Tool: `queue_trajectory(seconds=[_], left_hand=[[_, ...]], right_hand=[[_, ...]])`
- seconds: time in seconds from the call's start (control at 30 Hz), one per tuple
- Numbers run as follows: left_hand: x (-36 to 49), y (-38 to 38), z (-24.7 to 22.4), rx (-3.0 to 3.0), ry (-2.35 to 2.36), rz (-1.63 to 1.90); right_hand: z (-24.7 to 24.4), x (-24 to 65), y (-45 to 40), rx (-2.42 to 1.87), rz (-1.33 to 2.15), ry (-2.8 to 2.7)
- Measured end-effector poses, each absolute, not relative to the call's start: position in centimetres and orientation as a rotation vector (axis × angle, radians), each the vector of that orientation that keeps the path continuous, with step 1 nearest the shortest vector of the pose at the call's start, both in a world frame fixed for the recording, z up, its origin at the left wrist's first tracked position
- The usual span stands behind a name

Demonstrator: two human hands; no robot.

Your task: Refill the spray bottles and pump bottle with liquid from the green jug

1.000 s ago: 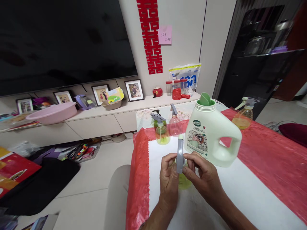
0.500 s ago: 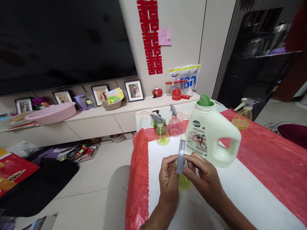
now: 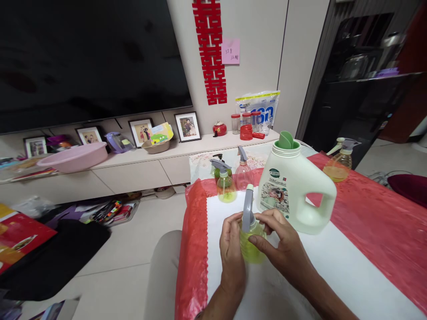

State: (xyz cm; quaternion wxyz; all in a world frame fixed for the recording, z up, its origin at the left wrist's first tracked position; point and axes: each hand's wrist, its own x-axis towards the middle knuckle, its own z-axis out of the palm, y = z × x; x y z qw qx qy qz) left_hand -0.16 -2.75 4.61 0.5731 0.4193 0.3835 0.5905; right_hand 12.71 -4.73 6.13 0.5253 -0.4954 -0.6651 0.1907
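Observation:
A clear spray bottle [image 3: 252, 251] with yellow-green liquid and a grey trigger head [image 3: 247, 211] stands upright on the white cloth, between my hands. My left hand [image 3: 231, 251] is curved against its left side, fingers up by the neck. From the right, my right hand [image 3: 283, 240] closes round it, fingertips near the collar and thumb across the front. Just beyond is a large pale green jug [image 3: 300, 204] with a green cap [image 3: 286, 140] sitting tilted in its mouth. A second spray bottle with a little yellow liquid [image 3: 227, 193] is behind, to the left.
A pink spray bottle [image 3: 244, 175] and a green bottle [image 3: 224, 171] stand at the table's back. An amber spray bottle [image 3: 337, 168] is at the right, on red plastic sheeting [image 3: 367, 213]. Behind runs a low cabinet [image 3: 133, 173] with photo frames and a pink basin [image 3: 73, 158].
My hands have shifted from the collar under the trigger head down and outward around the bottle's body. More of the bottle shows, and its trigger head appears slightly further left.

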Motion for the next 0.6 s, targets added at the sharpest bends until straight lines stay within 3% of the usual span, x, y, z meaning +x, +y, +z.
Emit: queue_trajectory(seconds=[0.33,0.6], left_hand=[[-0.5,-2.5,4.2,1.13,1.172,1.246],[-0.6,-2.4,4.2,1.099,1.093,1.292]], right_hand=[[5.6,12.2,-4.4,-1.27,0.926,-1.675],[6.5,12.1,-4.7,-1.336,0.88,-1.625]])
